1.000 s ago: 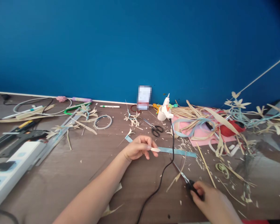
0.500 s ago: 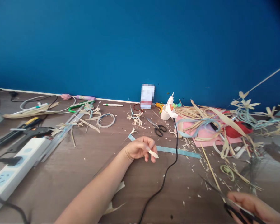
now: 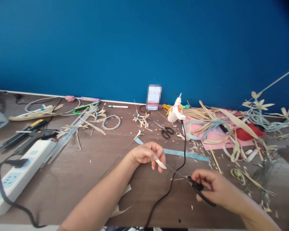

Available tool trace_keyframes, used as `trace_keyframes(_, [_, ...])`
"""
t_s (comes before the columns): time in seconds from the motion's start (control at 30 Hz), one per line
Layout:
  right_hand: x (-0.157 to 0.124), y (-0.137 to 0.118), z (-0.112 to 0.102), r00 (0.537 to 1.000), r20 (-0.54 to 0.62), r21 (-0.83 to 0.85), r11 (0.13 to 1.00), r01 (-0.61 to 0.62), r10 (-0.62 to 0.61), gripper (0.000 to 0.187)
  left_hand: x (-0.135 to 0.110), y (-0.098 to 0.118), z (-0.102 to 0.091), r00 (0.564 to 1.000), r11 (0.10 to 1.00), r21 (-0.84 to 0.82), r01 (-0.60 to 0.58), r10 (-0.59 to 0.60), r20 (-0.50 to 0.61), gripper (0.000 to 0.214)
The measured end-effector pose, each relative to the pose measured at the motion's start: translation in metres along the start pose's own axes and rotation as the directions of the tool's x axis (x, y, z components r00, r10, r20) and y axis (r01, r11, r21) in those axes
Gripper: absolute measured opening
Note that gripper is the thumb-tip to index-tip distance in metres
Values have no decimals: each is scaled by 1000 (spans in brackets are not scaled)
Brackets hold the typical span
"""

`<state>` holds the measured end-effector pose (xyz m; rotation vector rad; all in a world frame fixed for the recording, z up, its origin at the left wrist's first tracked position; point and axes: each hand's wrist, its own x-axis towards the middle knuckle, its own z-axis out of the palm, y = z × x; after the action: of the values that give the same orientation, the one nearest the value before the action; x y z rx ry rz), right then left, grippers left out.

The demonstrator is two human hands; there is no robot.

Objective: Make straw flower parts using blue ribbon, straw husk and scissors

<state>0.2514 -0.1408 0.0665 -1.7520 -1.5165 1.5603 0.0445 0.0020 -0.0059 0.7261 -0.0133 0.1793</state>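
My left hand (image 3: 151,156) is closed in a pinch on a short pale strip (image 3: 161,164), whose pointed end sticks out toward the right. In my right hand (image 3: 208,184) are black-handled scissors (image 3: 194,184), fingers wrapped at the handles. Their blade tips reach the free end of the strip; whether they touch it I cannot tell. Behind my left hand a light blue ribbon (image 3: 186,154) lies flat on the table. Small pale clippings are scattered around both hands.
A white glue gun (image 3: 177,107) stands in a white cup, its black cord (image 3: 171,187) running between my hands. Another pair of scissors (image 3: 167,131) lies behind. Dried strips and ribbons (image 3: 209,123) heap at the right. A power strip (image 3: 21,175) and black glue gun (image 3: 36,138) sit left.
My right hand has come in from the lower right with the scissors, bringing the blades to the strip. My left hand keeps its pinch, nearly in place. The view has shifted slightly.
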Motion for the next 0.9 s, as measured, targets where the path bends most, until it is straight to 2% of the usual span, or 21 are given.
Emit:
trace_keyframes(0.47, [2, 5, 4, 1000, 1, -50, 999, 20, -20, 14, 1, 0, 3, 1000, 1000, 6, 8, -8, 5, 11])
trace_keyframes(0.9, [-2, 10, 5, 991, -90, -242, 967, 73, -97, 12, 1, 0, 2, 1000, 999, 34, -10, 11, -27, 12])
